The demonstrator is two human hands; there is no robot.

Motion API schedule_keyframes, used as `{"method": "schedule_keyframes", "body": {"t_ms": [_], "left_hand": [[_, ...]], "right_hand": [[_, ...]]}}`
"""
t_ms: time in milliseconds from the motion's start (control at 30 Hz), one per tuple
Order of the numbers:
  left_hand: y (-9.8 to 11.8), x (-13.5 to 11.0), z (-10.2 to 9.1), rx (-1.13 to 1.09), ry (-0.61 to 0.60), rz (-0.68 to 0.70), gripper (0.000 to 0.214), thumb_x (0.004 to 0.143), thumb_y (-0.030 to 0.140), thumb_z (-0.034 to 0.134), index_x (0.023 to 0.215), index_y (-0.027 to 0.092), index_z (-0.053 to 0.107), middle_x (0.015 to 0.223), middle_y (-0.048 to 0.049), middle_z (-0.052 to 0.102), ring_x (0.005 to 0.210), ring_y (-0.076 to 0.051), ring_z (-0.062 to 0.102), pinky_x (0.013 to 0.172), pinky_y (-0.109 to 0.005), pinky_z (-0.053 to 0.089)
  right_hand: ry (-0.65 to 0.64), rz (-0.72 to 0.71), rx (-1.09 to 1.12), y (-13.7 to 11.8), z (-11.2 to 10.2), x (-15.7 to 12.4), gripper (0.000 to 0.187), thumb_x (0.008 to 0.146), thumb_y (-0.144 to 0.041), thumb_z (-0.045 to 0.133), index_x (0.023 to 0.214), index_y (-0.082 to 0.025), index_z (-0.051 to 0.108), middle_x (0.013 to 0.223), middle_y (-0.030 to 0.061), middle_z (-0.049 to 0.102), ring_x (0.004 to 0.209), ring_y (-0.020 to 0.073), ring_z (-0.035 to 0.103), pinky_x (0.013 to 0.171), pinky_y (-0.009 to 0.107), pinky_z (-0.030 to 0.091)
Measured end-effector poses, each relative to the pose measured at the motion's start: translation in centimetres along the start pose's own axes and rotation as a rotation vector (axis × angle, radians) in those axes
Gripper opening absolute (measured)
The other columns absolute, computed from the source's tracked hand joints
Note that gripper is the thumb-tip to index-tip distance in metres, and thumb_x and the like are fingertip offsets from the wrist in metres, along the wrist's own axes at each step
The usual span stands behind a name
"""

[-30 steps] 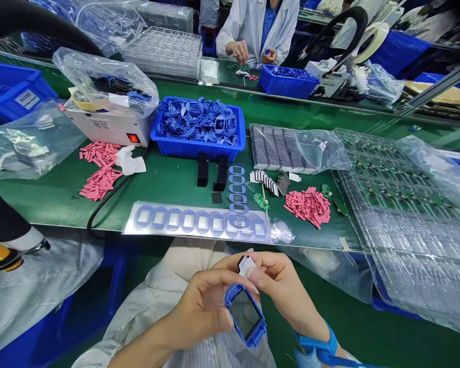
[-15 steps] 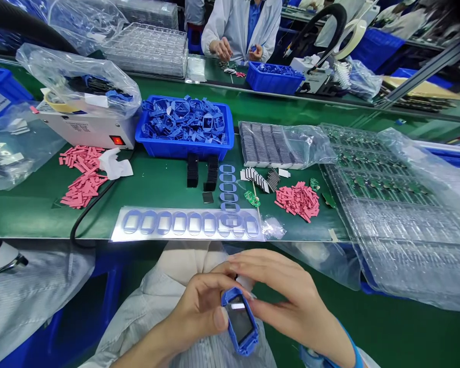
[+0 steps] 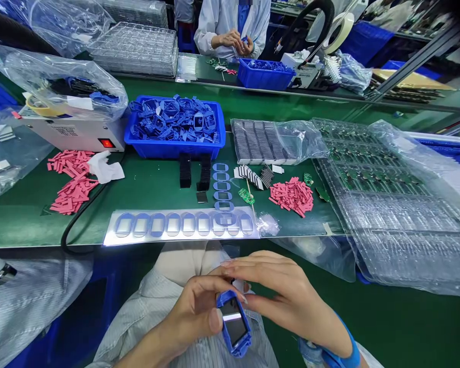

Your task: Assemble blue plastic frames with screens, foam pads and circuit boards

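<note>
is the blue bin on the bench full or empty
Full: the blue bin is heaped with blue frames up to and above its rim.

Our right hand hides a top corner of the blue frame and most of a small white piece; we cannot tell its grip. The top edge cuts off the co-worker.

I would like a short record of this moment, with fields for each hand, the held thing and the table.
Left hand: grips the blue frame from its left side
Right hand: fingertips at the frame's upper end
Frame: dark panel inside, held above the lap
Table: blue bin of blue parts, pink strips, clear sheet
Far side: person in white coat
</note>
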State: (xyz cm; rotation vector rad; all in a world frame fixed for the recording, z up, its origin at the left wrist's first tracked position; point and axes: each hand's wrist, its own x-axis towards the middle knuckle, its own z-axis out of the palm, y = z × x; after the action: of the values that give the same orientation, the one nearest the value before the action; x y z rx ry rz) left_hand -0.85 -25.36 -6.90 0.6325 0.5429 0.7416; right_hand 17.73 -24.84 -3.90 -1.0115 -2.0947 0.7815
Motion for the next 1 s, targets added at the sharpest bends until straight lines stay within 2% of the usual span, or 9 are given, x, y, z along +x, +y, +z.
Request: {"method": "schedule_keyframes", "body": {"t_ms": [67,133,267,333,500,733,800,867,1000], "left_hand": [[0.1,0.0,0.1,-0.004,-0.009,0.006,0.033,0.065,0.051,0.076,0.084,0.024,0.078,0.101,-0.0085,0.066,0.104,-0.028,0.056,0.092,-0.037,0.042],[0.0,0.0,0.1,-0.053,-0.021,-0.006,0.032,0.066,0.05,0.076,0.085,0.024,0.078,0.104,-0.0077,0.065,0.103,-0.026,0.057,0.092,-0.036,0.043],[-0.4,-0.1,0.0,-0.196,-0.027,-0.008,0.027,0.069,0.043,0.077,0.089,0.026,0.077,0.088,-0.0017,0.065,0.08,-0.014,0.059,0.073,-0.023,0.047],[-0.6,-0.1,0.0,-0.259,-0.034,-0.023,0.026,0.069,0.041,0.077,0.09,0.026,0.077,0.079,0.0009,0.064,0.07,-0.01,0.057,0.066,-0.018,0.045],[-0.4,0.1,0.4,-0.339,-0.079,-0.075,0.031,0.065,0.046,0.079,0.084,0.022,0.078,0.071,0.0024,0.06,0.057,-0.006,0.049,0.06,-0.016,0.041],[-0.3,0.0,0.5,-0.365,-0.038,-0.125,0.032,0.062,0.046,0.08,0.082,0.021,0.078,0.07,0.0012,0.062,0.06,-0.008,0.053,0.06,-0.016,0.042],[-0.3,0.0,0.6,-0.375,-0.01,-0.128,0.032,0.061,0.046,0.081,0.081,0.021,0.078,0.072,0.0007,0.065,0.061,-0.008,0.056,0.063,-0.016,0.044],[-0.3,0.1,0.7,-0.382,0.003,-0.125,0.032,0.061,0.045,0.082,0.081,0.021,0.079,0.072,0.0008,0.067,0.06,-0.008,0.056,0.065,-0.016,0.045],[-0.4,0.3,0.8,-0.39,0.024,-0.122,0.032,0.061,0.046,0.081,0.08,0.02,0.079,0.072,0.0004,0.067,0.065,-0.009,0.058,0.066,-0.015,0.046]], "right_hand": [[0.032,0.015,0.0,0.1,0.1,-0.2,0.027,0.087,-0.018,0.061,0.114,-0.02,0.059,0.1,0.0009,0.074,0.091,0.0118,0.069,0.078,0.024,0.055],[0.071,0.003,-0.053,0.2,0.3,-0.4,0.031,0.086,-0.021,0.062,0.116,-0.019,0.057,0.105,0.0037,0.072,0.093,0.014,0.068,0.079,0.026,0.056],[0.075,-0.138,-0.256,0.4,0.7,-0.7,0.032,0.088,-0.02,0.058,0.12,-0.016,0.056,0.113,0.0095,0.069,0.108,0.0201,0.062,0.086,0.036,0.054],[0.061,-0.17,-0.3,0.4,0.8,-0.8,0.027,0.091,-0.02,0.055,0.117,-0.015,0.059,0.107,0.0099,0.069,0.101,0.0196,0.063,0.08,0.035,0.055],[0.108,-0.212,-0.373,0.2,0.8,-1.0,0.027,0.094,-0.027,0.048,0.112,-0.012,0.062,0.092,0.0111,0.069,0.081,0.0184,0.061,0.066,0.034,0.054],[0.166,-0.263,-0.484,0.0,1.0,-0.7,0.031,0.097,-0.028,0.04,0.108,-0.012,0.064,0.085,0.0118,0.07,0.07,0.0176,0.063,0.056,0.032,0.054],[0.176,-0.274,-0.503,0.2,1.1,-0.8,0.031,0.097,-0.029,0.042,0.107,-0.011,0.065,0.086,0.0123,0.072,0.074,0.0186,0.067,0.059,0.032,0.057],[0.181,-0.294,-0.524,0.4,1.1,-1.1,0.03,0.096,-0.028,0.045,0.108,-0.01,0.066,0.091,0.014,0.073,0.087,0.0217,0.069,0.068,0.034,0.06],[0.182,-0.338,-0.596,0.8,1.1,-1.8,0.028,0.093,-0.024,0.051,0.11,-0.007,0.066,0.106,0.0174,0.071,0.11,0.0263,0.064,0.083,0.038,0.06]]}}
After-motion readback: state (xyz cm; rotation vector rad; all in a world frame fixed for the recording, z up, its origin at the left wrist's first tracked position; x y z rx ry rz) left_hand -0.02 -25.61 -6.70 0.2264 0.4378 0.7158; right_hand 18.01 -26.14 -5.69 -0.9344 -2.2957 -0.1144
